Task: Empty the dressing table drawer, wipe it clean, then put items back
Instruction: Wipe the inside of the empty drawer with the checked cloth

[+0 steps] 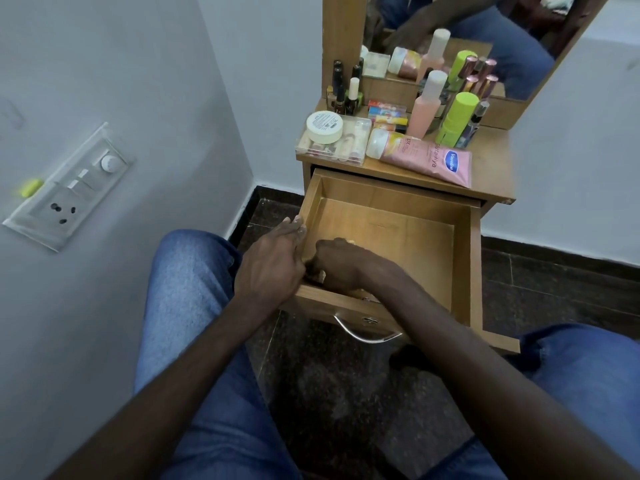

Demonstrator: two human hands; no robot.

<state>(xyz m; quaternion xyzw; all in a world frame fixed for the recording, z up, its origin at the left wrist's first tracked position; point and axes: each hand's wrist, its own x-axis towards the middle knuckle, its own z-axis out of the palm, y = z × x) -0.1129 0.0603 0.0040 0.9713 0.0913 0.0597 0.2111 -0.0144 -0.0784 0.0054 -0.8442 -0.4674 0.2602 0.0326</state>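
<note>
Wooden dressing table [491, 161] crowded with cosmetics [426, 157], drawer [464, 258] pulled open, left hand [273, 261] gripping its side wall, right hand [343, 265] curled inside, grasp unclear

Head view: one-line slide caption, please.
Left hand holds the side of the open wooden drawer; right hand reaches into its near corner; toiletries crowd the tabletop.

One left hand [268, 263], one right hand [343, 263], one drawer [398, 233], one pink lotion tube [427, 158], one round white jar [324, 126] and one clear box [348, 147] are in view.
</note>
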